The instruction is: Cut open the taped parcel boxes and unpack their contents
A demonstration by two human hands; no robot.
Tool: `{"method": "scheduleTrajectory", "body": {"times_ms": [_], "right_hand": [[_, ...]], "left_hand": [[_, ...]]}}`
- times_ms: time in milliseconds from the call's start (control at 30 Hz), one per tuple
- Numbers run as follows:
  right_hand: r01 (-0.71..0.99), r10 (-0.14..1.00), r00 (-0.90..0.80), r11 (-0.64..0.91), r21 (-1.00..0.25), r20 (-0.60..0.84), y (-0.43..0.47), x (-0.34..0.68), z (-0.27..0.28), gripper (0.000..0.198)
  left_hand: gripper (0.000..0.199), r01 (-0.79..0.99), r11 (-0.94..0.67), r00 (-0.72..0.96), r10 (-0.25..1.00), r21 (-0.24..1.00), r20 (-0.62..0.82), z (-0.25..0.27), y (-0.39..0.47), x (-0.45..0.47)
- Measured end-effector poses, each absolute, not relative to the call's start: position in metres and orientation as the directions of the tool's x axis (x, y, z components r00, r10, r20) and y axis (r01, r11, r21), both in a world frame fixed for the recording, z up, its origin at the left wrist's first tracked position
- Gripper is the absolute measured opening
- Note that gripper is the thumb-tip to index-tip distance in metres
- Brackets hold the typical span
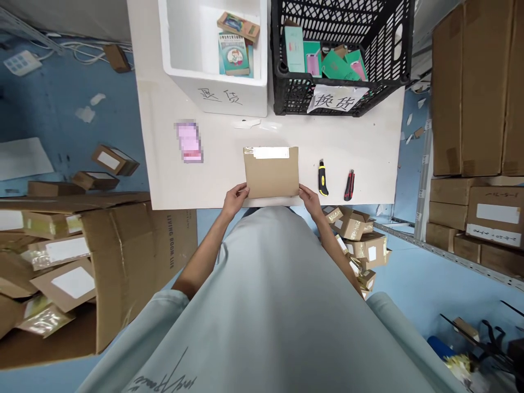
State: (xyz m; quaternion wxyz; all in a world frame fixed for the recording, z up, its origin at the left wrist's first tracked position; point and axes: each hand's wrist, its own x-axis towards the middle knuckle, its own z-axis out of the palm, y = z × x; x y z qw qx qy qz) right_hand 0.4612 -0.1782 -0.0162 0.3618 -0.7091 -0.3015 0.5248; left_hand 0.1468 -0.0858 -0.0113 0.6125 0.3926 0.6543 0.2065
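Note:
A flat brown cardboard box [272,173] with a white label strip along its far edge lies at the front of the white table [221,188]. My left hand [236,197] pinches its near left corner, and my right hand [310,197] grips the near right corner. To the right of the box lie a yellow-and-black utility knife [322,177] and a red-and-black utility knife [349,184], both apart from my hands. A blurred pink item [190,143] is on the table at the left.
At the back stand a white bin [215,93] holding small boxes and a notebook, and a black crate [339,109] with green boxes. A large carton [135,267] of parcels is at my left. Several small parcels [364,245] lie on the floor at my right, near shelved cartons [483,93].

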Motion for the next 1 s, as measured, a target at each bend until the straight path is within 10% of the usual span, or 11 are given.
{"method": "scheduleTrajectory", "body": {"times_ms": [300,633,1000], "right_hand": [[0.082,0.792,0.22,-0.597,-0.798,-0.569,-0.194,0.459,-0.016,0.055],[0.274,0.867,0.439,-0.38,-0.883,-0.237,-0.155,0.468,0.037,0.06],[0.325,0.863,0.43,-0.422,-0.847,-0.265,-0.128,0.468,0.055,0.056]], "left_hand": [[0.053,0.265,0.585,0.139,0.764,0.767,-0.63,-0.014,-0.1,0.137],[0.061,0.362,0.268,-0.038,0.961,0.892,-0.274,0.034,-0.071,0.152],[0.041,0.471,0.335,-0.096,0.939,0.816,-0.33,0.057,-0.056,0.164]]}}
